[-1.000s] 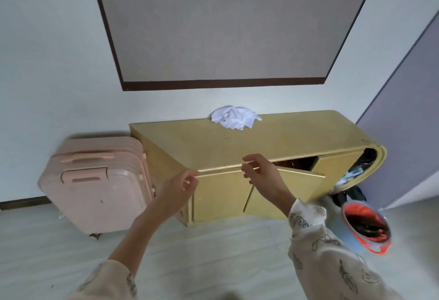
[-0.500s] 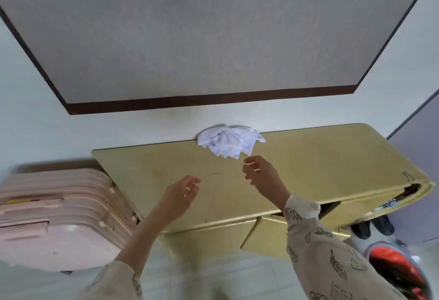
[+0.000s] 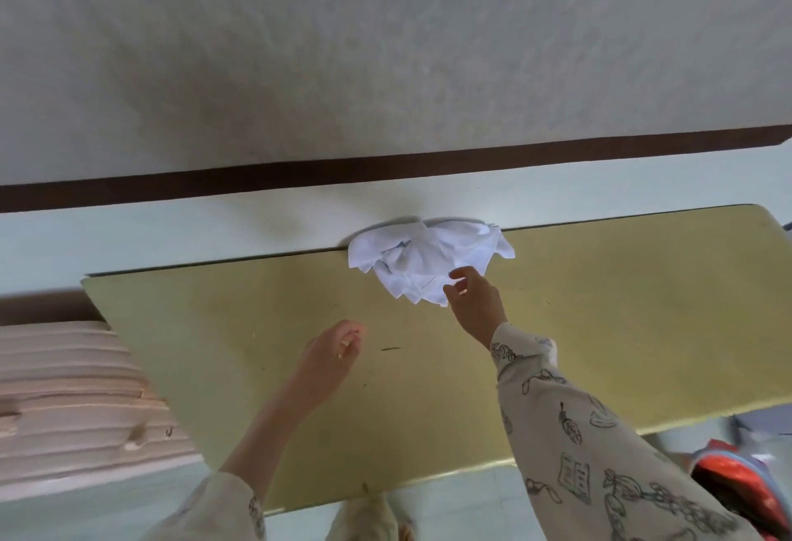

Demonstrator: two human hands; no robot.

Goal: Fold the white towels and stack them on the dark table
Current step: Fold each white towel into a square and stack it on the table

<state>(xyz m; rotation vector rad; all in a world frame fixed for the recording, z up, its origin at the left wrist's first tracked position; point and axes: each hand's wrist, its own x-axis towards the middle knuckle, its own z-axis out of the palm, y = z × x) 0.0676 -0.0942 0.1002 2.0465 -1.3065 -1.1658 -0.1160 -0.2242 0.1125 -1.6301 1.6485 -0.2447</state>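
white towels [image 3: 422, 260] lie in a crumpled heap at the back of the yellow cabinet [image 3: 621, 305] top, against the wall. right hand [image 3: 473, 305] is at the heap's front edge, fingers loosely bent, holding nothing. left hand [image 3: 328, 358] hangs over the cabinet top, loosely curled, holding nothing. pink suitcase [image 3: 68, 403] stands at the left.

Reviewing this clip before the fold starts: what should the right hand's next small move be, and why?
Probably close the right hand on the near edge of the crumpled white towels and lift. Its fingers are at that edge without gripping, the pile lies unfolded against the wall on the yellow cabinet, and the left hand hovers empty.
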